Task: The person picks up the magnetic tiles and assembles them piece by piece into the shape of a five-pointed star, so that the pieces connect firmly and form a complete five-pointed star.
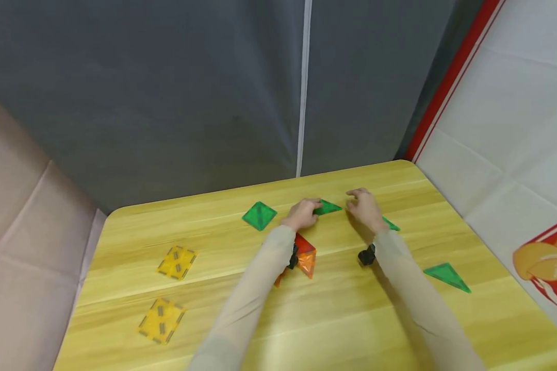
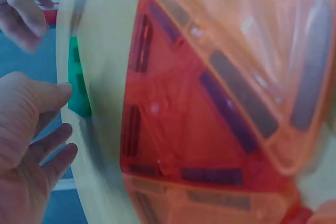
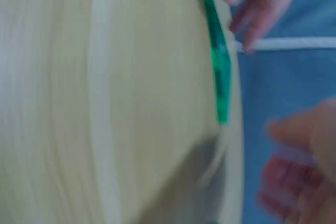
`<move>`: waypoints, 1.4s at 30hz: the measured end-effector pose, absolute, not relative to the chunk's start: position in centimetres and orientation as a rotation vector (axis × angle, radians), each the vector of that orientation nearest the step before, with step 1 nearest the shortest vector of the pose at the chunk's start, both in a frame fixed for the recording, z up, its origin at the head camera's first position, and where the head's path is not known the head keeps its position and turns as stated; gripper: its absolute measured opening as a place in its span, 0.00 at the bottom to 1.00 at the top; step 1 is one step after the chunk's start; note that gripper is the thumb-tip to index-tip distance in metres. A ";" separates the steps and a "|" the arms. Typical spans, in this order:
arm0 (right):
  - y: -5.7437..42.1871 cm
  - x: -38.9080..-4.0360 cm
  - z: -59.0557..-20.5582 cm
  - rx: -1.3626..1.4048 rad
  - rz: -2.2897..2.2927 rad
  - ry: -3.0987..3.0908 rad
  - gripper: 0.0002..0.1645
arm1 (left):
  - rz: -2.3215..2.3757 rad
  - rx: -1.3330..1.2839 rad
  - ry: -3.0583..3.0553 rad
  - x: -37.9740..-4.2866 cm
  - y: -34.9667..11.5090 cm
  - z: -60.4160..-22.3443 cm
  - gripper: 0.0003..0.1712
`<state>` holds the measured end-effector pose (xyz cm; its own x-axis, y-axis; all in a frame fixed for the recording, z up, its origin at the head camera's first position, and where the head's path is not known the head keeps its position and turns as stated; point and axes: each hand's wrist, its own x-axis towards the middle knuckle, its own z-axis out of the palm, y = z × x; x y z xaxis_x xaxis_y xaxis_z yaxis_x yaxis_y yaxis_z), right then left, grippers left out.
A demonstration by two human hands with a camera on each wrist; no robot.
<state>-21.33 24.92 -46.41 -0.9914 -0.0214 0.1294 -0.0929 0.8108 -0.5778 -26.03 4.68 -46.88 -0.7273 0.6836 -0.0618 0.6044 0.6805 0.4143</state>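
My left hand (image 1: 304, 214) is at the left end of a green triangular magnetic tile (image 1: 328, 207) near the table's far edge. In the left wrist view its thumb overlaps the green tile (image 2: 78, 85), and its other fingers are spread; contact is hard to tell. My right hand (image 1: 365, 208) hovers to the right of that tile, fingers loosely bent, with nothing in it; it is blurred in the right wrist view. Under my left wrist lies a red tile (image 1: 305, 243) joined to orange triangular tiles (image 1: 308, 263), partly hidden by the sleeve.
A green diamond shape (image 1: 259, 215) lies left of my left hand. Another green triangle (image 1: 390, 224) is partly behind my right wrist, and one more green triangle (image 1: 448, 277) lies farther right. Yellow tiles (image 1: 177, 262) are on the left of the wooden table (image 1: 223, 319). A grey curtain (image 1: 190, 103) hangs behind.
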 end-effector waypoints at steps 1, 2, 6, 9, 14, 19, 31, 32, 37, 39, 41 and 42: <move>25.4 -21.0 -46.0 0.011 0.851 -2.910 0.23 | 0.509 1.043 2.684 -26.0 4.8 -46.8 0.23; 25.8 -20.6 -45.6 -0.060 0.785 -2.946 0.24 | 0.472 1.039 2.692 -25.9 4.9 -46.7 0.22; 27.1 -19.3 -44.8 -0.260 0.555 -3.153 0.20 | 0.375 0.955 2.746 -25.5 5.3 -46.1 0.15; 27.4 -18.6 -44.9 -0.344 0.468 -3.248 0.21 | 0.321 0.865 2.806 -25.0 5.7 -45.9 0.13; 27.2 -18.3 -45.7 -0.269 0.524 -3.199 0.19 | 0.222 0.769 2.891 -24.4 6.3 -45.8 0.12; 26.7 -18.6 -46.4 -0.013 0.671 -3.122 0.18 | 0.253 0.717 2.899 -24.2 6.6 -45.9 0.11; 27.2 -17.0 -44.7 -0.407 0.556 -3.228 0.24 | 0.373 0.935 2.687 -25.9 3.7 -45.8 0.31; 27.2 -17.0 -44.7 -0.403 0.577 -3.236 0.23 | 0.371 0.944 2.661 -26.0 3.6 -45.7 0.32; 27.4 -17.3 -45.2 -0.231 0.628 -3.227 0.17 | 0.372 0.946 2.611 -26.0 3.4 -45.7 0.35; 27.4 -17.6 -45.3 -0.144 0.666 -3.233 0.23 | 0.391 0.935 2.610 -26.0 3.3 -45.8 0.36; 27.2 -18.0 -45.5 -0.029 0.681 -3.240 0.27 | 0.407 0.920 2.618 -26.0 3.3 -45.9 0.36; 27.1 -18.2 -45.5 0.045 0.681 -3.238 0.28 | 0.413 0.914 2.625 -26.0 3.4 -45.9 0.36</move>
<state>-18.24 27.10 -45.52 -0.9856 -0.0606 -0.1578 0.0081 0.9156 -0.4021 -25.99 3.36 -45.91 -0.7398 0.6388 -0.2111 0.5432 0.7523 0.3728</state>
